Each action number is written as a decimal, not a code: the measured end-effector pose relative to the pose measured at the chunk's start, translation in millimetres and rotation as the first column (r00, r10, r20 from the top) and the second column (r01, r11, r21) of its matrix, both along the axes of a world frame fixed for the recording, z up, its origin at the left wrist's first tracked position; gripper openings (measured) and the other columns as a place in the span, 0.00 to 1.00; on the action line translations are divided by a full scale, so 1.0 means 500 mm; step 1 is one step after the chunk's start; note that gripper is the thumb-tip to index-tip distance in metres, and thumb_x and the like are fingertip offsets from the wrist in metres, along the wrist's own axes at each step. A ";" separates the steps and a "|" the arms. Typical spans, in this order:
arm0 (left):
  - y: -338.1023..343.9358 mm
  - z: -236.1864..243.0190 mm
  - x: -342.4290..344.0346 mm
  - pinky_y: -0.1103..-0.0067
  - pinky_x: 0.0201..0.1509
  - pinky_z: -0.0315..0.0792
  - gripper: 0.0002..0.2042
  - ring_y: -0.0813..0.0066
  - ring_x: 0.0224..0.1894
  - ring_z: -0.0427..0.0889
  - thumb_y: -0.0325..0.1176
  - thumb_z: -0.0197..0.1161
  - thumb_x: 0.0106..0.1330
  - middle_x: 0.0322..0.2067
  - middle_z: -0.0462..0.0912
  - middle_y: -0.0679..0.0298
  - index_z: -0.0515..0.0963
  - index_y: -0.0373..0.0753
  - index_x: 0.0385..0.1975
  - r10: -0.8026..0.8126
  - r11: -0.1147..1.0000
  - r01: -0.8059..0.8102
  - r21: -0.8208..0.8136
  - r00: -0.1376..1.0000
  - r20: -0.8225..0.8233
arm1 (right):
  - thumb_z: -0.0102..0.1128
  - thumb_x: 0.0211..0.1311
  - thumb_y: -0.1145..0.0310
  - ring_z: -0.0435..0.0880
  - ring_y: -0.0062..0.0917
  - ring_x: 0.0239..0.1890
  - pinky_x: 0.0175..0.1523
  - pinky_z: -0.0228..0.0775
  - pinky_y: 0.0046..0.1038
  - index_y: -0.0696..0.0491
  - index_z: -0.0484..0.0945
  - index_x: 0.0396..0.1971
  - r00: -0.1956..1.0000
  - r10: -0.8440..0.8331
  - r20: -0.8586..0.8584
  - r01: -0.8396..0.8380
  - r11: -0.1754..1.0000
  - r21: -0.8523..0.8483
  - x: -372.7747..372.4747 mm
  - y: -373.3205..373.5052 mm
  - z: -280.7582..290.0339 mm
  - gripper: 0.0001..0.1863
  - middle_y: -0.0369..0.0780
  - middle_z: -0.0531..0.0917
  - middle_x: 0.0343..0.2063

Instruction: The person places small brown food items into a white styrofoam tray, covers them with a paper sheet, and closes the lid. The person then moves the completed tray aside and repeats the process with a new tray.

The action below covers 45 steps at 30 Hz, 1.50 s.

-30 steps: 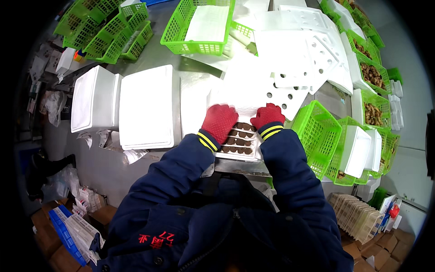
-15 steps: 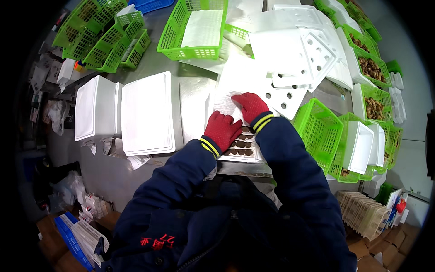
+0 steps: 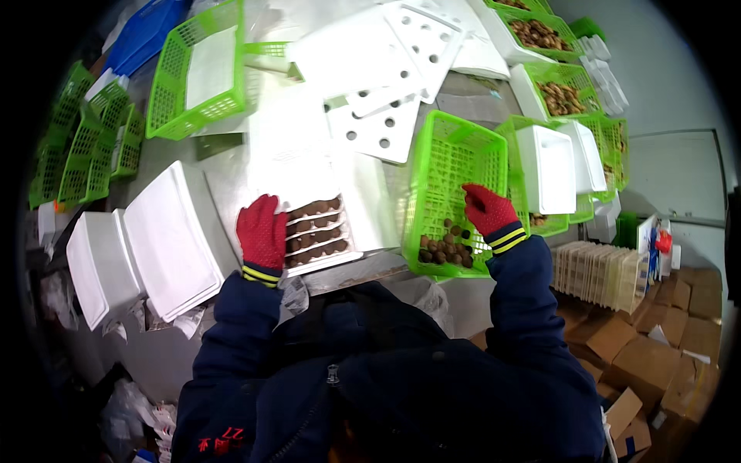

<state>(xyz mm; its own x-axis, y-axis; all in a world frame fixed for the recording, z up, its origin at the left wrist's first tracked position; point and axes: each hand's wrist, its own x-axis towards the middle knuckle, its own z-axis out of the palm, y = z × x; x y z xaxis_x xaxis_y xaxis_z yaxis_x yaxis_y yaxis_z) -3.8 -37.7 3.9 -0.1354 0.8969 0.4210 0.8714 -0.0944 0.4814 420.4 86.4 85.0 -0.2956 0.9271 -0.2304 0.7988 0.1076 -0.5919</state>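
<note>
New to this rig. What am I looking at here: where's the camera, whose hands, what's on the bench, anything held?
There is no machine: a person works with two hands in red gloves. The single view comes from a fisheye camera on the person's head, looking down, so straight edges bend near the rim. The left hand rests on the edge of a white foam tray filled with rows of small brown round items. The right hand reaches into a green plastic basket with loose brown items at its bottom; whether it grips one cannot be told. Around them on the grey table lie white foam lids, perforated white sheets and more green baskets.
</note>
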 end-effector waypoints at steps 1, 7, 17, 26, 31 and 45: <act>0.000 0.013 0.005 0.58 0.62 0.61 0.17 0.53 0.53 0.75 0.30 0.62 0.61 0.50 0.77 0.51 0.76 0.37 0.50 -0.009 1.000 0.008 0.018 1.000 0.025 | 0.63 0.49 0.65 0.83 0.36 0.40 0.46 0.75 0.33 0.52 0.75 0.53 0.990 -0.013 0.140 0.031 0.991 -0.129 0.047 -0.020 -0.024 0.27 0.44 0.82 0.38; -0.007 0.104 0.118 0.62 0.53 0.71 0.19 0.53 0.48 0.79 0.28 0.64 0.58 0.52 0.76 0.51 0.76 0.37 0.51 -0.312 0.950 0.298 0.094 0.925 0.218 | 0.74 0.30 0.44 0.76 0.43 0.53 0.57 0.71 0.39 0.50 0.66 0.62 0.949 -0.121 0.290 0.170 0.974 -0.150 0.063 -0.110 -0.167 0.53 0.51 0.73 0.53; -0.014 0.022 0.380 0.68 0.50 0.73 0.22 0.55 0.46 0.76 0.28 0.51 0.57 0.51 0.71 0.52 0.69 0.37 0.54 -0.765 0.584 0.723 -0.369 0.642 0.048 | 0.74 0.34 0.56 0.79 0.46 0.48 0.53 0.73 0.40 0.50 0.72 0.53 0.989 0.056 0.138 -0.029 0.981 -0.193 -0.025 -0.136 -0.229 0.39 0.51 0.80 0.44; -0.017 0.006 0.356 0.67 0.52 0.72 0.21 0.53 0.49 0.75 0.29 0.55 0.59 0.52 0.73 0.51 0.70 0.36 0.54 -0.740 0.617 0.752 -0.231 0.655 0.154 | 0.67 0.41 0.66 0.81 0.42 0.46 0.50 0.74 0.38 0.51 0.76 0.47 0.995 0.072 -0.072 -0.084 0.978 -0.192 -0.038 -0.074 -0.263 0.26 0.50 0.80 0.43; -0.033 0.073 0.222 0.67 0.50 0.74 0.20 0.53 0.50 0.77 0.29 0.60 0.60 0.50 0.77 0.50 0.74 0.36 0.53 -0.626 0.774 0.633 -0.024 0.770 0.126 | 0.51 0.43 0.88 0.77 0.25 0.49 0.51 0.69 0.24 0.51 0.72 0.48 0.870 -0.149 -0.470 0.025 0.965 -0.260 0.061 -0.010 -0.266 0.28 0.37 0.79 0.41; 0.017 0.004 -0.070 0.63 0.60 0.66 0.25 0.49 0.55 0.72 0.16 0.56 0.51 0.50 0.77 0.54 0.73 0.38 0.52 0.024 0.998 -0.034 0.044 0.977 0.210 | 0.55 0.43 0.80 0.78 0.38 0.46 0.53 0.71 0.32 0.53 0.72 0.55 0.453 0.822 -0.345 -0.873 0.488 0.018 -0.630 0.068 -0.066 0.31 0.46 0.78 0.43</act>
